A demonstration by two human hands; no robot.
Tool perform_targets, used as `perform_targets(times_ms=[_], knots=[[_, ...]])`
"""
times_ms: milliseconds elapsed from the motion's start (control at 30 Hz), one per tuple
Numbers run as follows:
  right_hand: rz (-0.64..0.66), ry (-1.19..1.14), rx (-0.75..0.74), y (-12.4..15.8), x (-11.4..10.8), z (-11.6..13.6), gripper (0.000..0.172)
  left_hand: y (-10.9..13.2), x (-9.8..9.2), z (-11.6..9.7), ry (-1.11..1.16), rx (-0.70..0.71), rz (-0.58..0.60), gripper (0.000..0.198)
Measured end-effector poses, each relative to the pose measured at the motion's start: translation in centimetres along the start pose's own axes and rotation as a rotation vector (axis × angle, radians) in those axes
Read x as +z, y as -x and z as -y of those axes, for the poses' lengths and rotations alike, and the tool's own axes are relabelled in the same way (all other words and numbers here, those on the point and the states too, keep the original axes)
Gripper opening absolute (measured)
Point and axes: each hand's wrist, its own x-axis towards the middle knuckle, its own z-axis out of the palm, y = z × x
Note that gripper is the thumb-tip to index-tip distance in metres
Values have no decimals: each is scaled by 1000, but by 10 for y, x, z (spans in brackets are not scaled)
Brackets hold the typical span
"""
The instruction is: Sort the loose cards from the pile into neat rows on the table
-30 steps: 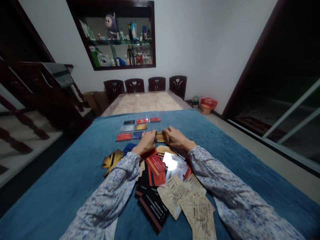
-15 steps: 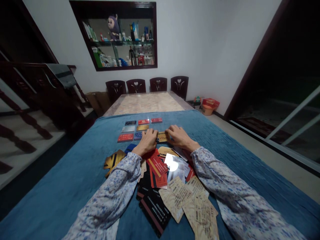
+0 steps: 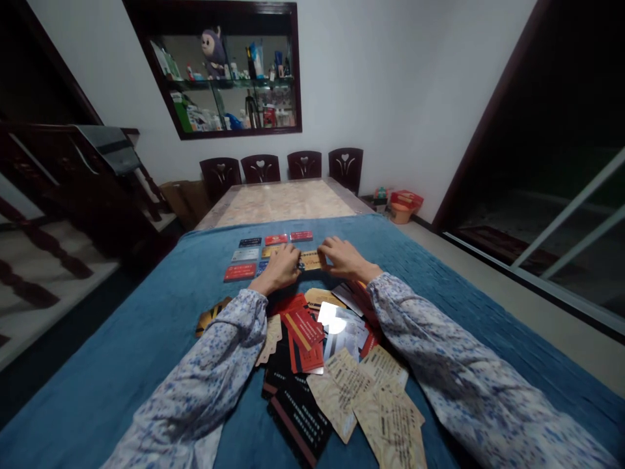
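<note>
A gold card (image 3: 310, 260) lies between my two hands, beside the rows of cards on the blue cloth. My left hand (image 3: 282, 266) has curled fingers at its left end, and my right hand (image 3: 344, 258) pinches its right end. To the left are stacked cards: a red one (image 3: 240, 271), a silver one (image 3: 245, 255), a black one (image 3: 250, 241) and two red ones at the back (image 3: 301, 236). Nearer me spreads a loose pile with red cards (image 3: 303, 327), black cards (image 3: 300, 420), beige cards (image 3: 390, 420) and shiny silver cards (image 3: 342, 335).
A blue cloth (image 3: 122, 339) covers the near part of the table, and the bare stone top (image 3: 283, 198) shows beyond. Several dark chairs (image 3: 305, 165) stand at the far end. A railing is on the left.
The view has shifted slightly to the right. Both hands have moved a little farther forward around the gold card, which now sits slightly closer to the back rows.
</note>
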Motion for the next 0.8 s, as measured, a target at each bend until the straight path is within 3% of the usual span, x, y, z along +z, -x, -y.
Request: perform_targets(times_ms=[200,533,800], knots=[[34,-30,-21,-19,-5,-4,23,-20,-5,21,-12,1,34,20],[62,-78,-19,-51,5,-10,24,-48,3,50,-37,-38,112,29],[92,-78,38,-70,19,-20,28,-69,11,54,-81,-75,160,31]])
